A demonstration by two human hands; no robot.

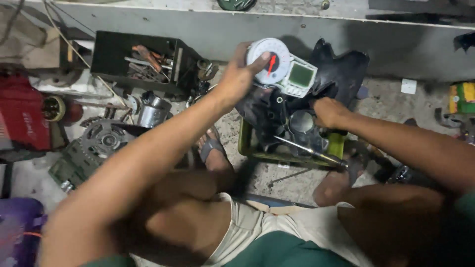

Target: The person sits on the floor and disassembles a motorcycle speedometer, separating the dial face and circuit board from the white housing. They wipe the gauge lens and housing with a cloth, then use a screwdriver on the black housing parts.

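My left hand [239, 74] grips the round white gauge of a motorcycle instrument cluster [287, 69], thumb across its dial with the red needle. A small green screen sits on the cluster's right side. My right hand [328, 112] is closed on the black plastic cowl [341, 66] behind and below the cluster. The assembly rests on a yellow-green crate [257, 153] on the floor. A screwdriver [311, 151] lies slanted across the crate, below my right hand. My legs and sandalled feet frame the crate.
A black tool tray [114, 54] with several hand tools stands at the back left. Beside it are a metal cup [152, 112], a toothed sprocket [101, 138] and a red machine [20, 116]. A grey wall ledge [208, 24] runs along the back. A green-yellow box [462, 98] sits far right.
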